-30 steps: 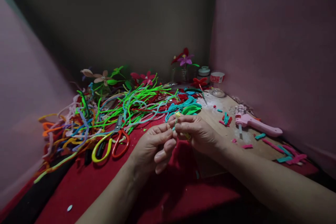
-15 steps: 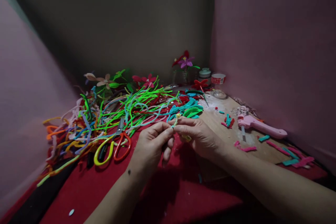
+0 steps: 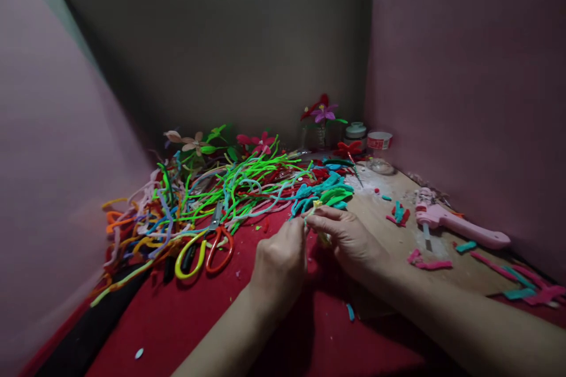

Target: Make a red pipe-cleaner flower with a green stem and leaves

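My left hand (image 3: pixel 280 262) and my right hand (image 3: pixel 349 241) meet over the red cloth (image 3: pixel 194 318), fingertips pinched together. Between them they grip a small pipe-cleaner piece (image 3: pixel 315 207) with a yellow tip and a pale stem. Just beyond my fingers lies a clump of teal and green pipe-cleaner bits (image 3: pixel 327 191). Scissors with yellow and orange handles (image 3: pixel 203 250) lie to the left of my left hand.
A big tangle of coloured pipe cleaners (image 3: pixel 198 194) covers the back left. Finished pipe-cleaner flowers (image 3: pixel 321 112) and small jars (image 3: pixel 356 132) stand in the far corner. A pink glue gun (image 3: pixel 460 224) and cut scraps (image 3: pixel 428 262) lie on a wooden board (image 3: pixel 398 235) at right. Walls enclose three sides.
The view has shifted, so everything sits lower and further right. My left hand has turned, its back now up, fingers closing tighter against the right hand on the small piece.
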Demonstrator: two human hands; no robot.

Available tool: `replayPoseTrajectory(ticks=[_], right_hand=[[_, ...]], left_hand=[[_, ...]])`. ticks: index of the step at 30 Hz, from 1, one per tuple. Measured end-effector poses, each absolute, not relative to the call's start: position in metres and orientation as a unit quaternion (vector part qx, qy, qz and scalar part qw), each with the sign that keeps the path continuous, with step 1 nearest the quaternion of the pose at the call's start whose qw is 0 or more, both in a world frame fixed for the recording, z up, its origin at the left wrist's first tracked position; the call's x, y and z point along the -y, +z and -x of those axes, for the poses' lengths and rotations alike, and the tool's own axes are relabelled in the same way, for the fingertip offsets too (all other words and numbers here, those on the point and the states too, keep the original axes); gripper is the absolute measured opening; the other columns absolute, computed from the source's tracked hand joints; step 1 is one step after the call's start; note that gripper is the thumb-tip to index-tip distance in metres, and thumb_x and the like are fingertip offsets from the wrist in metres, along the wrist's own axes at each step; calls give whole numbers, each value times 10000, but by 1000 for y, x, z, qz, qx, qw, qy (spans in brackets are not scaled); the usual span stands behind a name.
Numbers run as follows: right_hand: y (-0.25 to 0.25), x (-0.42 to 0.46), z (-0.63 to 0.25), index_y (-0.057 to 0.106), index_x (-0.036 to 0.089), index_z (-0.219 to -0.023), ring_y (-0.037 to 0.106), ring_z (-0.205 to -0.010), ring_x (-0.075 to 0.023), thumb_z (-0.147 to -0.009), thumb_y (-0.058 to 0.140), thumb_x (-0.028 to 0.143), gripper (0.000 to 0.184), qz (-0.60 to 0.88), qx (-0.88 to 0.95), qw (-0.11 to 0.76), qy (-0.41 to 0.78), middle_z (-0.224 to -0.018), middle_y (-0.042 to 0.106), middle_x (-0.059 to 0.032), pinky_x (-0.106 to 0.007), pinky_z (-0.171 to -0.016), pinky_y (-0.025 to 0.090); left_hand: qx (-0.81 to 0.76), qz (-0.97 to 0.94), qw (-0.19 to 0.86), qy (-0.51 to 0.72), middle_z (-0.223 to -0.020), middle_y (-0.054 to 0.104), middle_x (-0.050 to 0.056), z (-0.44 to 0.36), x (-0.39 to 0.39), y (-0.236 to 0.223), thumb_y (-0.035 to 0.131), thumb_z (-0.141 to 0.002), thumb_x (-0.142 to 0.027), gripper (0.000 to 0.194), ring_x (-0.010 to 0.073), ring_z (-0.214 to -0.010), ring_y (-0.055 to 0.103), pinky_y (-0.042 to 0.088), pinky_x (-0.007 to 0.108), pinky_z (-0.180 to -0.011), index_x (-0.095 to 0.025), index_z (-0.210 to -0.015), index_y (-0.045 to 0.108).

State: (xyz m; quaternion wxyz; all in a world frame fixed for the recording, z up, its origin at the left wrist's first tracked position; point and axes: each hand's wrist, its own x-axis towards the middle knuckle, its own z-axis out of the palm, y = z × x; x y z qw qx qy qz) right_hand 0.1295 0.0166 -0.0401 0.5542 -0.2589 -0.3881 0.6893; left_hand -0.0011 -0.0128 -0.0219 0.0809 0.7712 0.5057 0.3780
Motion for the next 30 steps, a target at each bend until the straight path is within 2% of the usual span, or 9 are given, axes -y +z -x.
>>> replayPoseTrajectory(ticks=[3, 6, 8, 13, 18, 21, 24, 27, 30], right_hand=[[-42, -14, -128, 662, 162, -698, 469, -562, -95, -615, 733, 270, 154, 288, 376, 549, 689, -641, 578, 15, -237, -559, 340], [-43, -13, -127, 650, 165, -682, 452, -518, -88, -619, 732, 277, 153, 295, 369, 542, 695, -600, 555, 23, -233, -520, 332], [-43, -13, -127, 644, 165, -680, 447, -510, -81, -623, 731, 267, 146, 289, 367, 542, 699, -597, 548, 27, -230, -517, 334], [-37, -13, -130, 636, 160, -678, 482, -546, -88, -661, 705, 258, 121, 241, 381, 523, 724, -616, 557, 18, -246, -576, 364], [-31, -13, -137, 660, 151, -709, 485, -579, -91, -655, 708, 253, 125, 199, 396, 487, 753, -663, 562, -1, -245, -583, 366], [-33, -15, -137, 667, 164, -738, 489, -636, -105, -660, 705, 240, 115, 224, 416, 510, 719, -715, 558, -1, -249, -607, 360], [-36, -17, -135, 666, 172, -689, 483, -678, -122, -652, 710, 258, 104, 269, 438, 540, 667, -724, 551, 1, -260, -635, 353], [-37, -17, -133, 664, 173, -642, 472, -686, -131, -625, 724, 296, 138, 307, 449, 553, 631, -713, 550, 2, -264, -643, 342], [-36, -15, -133, 670, 174, -662, 444, -635, -124, -628, 719, 318, 156, 311, 463, 535, 634, -695, 554, 3, -264, -600, 319]], left_hand=[[-505, -805, 9, 312, -687, 563, 65, 4, 11, -26, 399, -834, -193, 193, 141, -588, 506, 336, 230, -522, -172, -808, 589], [-502, -802, 62, 317, -653, 533, 40, 4, 11, -23, 422, -802, -158, 145, 130, -569, 486, 337, 231, -529, -168, -779, 565], [-507, -762, 175, 362, -567, 473, -3, 2, 11, -19, 446, -802, -203, 131, 104, -493, 445, 337, 214, -490, -173, -703, 527], [-418, -515, 623, 414, -518, 437, -64, 1, 10, -5, 489, -791, -332, 199, 39, -290, 309, 300, 164, -271, -171, -676, 465], [-303, -421, 766, 380, -512, 374, -93, 4, 11, 0, 545, -759, -293, 146, 7, -269, 193, 320, 160, -226, -158, -750, 491], [-369, -511, 671, 390, -521, 419, -65, 3, 13, -3, 494, -793, -340, 195, 33, -278, 284, 316, 175, -263, -166, -709, 473], [-467, -683, 383, 411, -581, 505, -4, 1, 13, -12, 478, -805, -331, 180, 89, -425, 455, 341, 194, -394, -176, -721, 518], [-492, -772, 131, 381, -641, 536, 41, -1, 12, -22, 469, -800, -232, 119, 128, -545, 490, 345, 225, -507, -179, -744, 561], [-490, -788, 79, 365, -620, 520, 38, 0, 12, -24, 415, -812, -181, 153, 131, -527, 466, 322, 236, -513, -181, -735, 547]])
